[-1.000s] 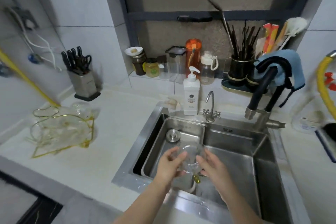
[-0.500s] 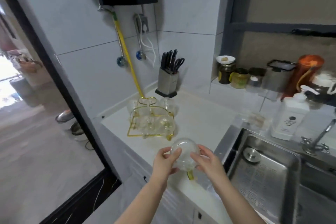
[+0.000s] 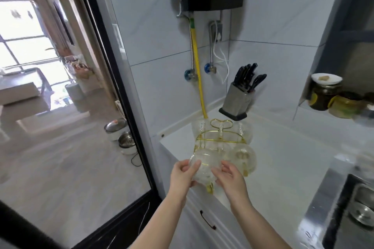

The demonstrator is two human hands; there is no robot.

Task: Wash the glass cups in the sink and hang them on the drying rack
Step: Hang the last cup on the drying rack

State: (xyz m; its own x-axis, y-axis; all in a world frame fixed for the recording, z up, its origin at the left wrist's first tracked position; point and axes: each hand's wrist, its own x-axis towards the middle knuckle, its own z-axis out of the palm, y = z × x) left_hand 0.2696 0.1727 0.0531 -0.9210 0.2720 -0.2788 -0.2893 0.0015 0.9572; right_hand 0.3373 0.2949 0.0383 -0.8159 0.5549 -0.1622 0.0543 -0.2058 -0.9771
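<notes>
I hold a clear glass cup (image 3: 204, 166) with a yellow handle between both hands, bottom toward me, just in front of the gold wire drying rack (image 3: 220, 137). My left hand (image 3: 183, 174) grips its left side and my right hand (image 3: 229, 178) its right side. Several glass cups hang on the rack, one (image 3: 243, 157) at its near right. The steel sink (image 3: 358, 212) shows only at the lower right edge.
A knife block (image 3: 239, 95) stands in the corner behind the rack, beside a yellow hose (image 3: 199, 79). Jars (image 3: 323, 95) sit on a ledge to the right. A glass door (image 3: 113, 91) borders the white counter (image 3: 283, 157) on the left.
The cup has travelled in both hands from over the sink leftward to the drying rack, and my view has swung left with it.
</notes>
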